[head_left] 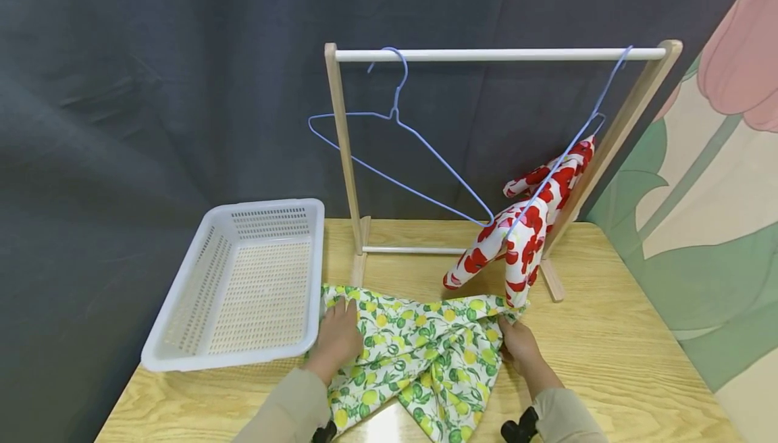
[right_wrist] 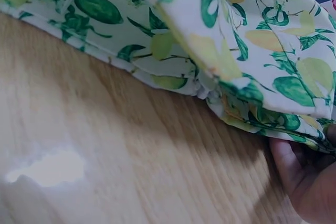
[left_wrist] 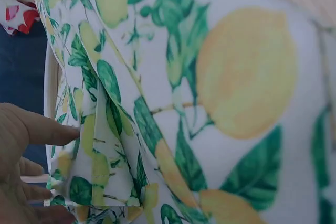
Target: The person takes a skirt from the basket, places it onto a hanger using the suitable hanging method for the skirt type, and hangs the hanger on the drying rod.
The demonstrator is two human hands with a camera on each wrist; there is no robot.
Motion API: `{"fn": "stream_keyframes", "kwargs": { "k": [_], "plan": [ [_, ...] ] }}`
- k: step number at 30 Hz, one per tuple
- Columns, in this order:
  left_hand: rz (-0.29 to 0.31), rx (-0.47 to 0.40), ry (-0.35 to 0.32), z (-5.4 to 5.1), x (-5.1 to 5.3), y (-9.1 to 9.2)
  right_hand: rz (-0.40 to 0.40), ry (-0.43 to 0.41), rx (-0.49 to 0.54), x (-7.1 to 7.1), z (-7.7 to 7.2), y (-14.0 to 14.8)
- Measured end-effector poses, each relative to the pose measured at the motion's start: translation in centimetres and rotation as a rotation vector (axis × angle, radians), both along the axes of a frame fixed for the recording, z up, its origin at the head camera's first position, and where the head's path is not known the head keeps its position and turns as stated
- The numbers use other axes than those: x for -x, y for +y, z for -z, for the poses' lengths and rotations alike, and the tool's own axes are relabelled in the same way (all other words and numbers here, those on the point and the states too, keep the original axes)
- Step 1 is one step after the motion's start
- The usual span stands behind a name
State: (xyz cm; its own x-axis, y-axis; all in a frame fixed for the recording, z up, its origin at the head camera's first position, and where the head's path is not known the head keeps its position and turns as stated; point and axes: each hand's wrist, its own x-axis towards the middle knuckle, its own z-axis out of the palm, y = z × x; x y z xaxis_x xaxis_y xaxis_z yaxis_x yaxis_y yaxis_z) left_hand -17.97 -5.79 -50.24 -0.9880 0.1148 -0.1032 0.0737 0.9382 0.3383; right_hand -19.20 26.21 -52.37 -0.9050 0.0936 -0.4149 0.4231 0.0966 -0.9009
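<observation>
A lemon-print cloth (head_left: 389, 362) lies twisted and folded across the wooden table. On its upper left part rests the left hand (head_left: 337, 338), fingers extended; the left wrist view shows that hand (left_wrist: 31, 166) with fingers apart, touching the lemon-print cloth (left_wrist: 184, 103). The right hand (head_left: 519, 345) pinches the cloth's upper right corner. In the right wrist view the right hand (right_wrist: 310, 182) has fingers under the layered edge of the cloth (right_wrist: 294, 87), and its fingertips are partly hidden.
A white plastic basket (head_left: 264, 294) stands at the left. Behind the cloth, a wooden rack with a white bar (head_left: 498, 55) carries two blue hangers (head_left: 425, 146). A red-flowered garment (head_left: 531, 227) hangs at the rack's right side, its lower end near the right hand.
</observation>
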Motion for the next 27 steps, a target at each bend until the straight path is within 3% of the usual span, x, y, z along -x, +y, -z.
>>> {"fn": "stream_keyframes", "kwargs": {
  "k": [9,17,27],
  "plan": [
    [0.038,0.006,0.006,0.9,1.4,-0.1,-0.006,0.002,0.025,0.3,-0.3,0.2],
    [0.099,0.075,0.016,1.1,1.7,-0.5,-0.008,0.014,-0.009,0.4,0.0,0.3],
    [0.126,0.166,-0.094,0.9,1.1,0.0,-0.046,0.036,-0.152,1.0,0.1,0.6]
  ]
}}
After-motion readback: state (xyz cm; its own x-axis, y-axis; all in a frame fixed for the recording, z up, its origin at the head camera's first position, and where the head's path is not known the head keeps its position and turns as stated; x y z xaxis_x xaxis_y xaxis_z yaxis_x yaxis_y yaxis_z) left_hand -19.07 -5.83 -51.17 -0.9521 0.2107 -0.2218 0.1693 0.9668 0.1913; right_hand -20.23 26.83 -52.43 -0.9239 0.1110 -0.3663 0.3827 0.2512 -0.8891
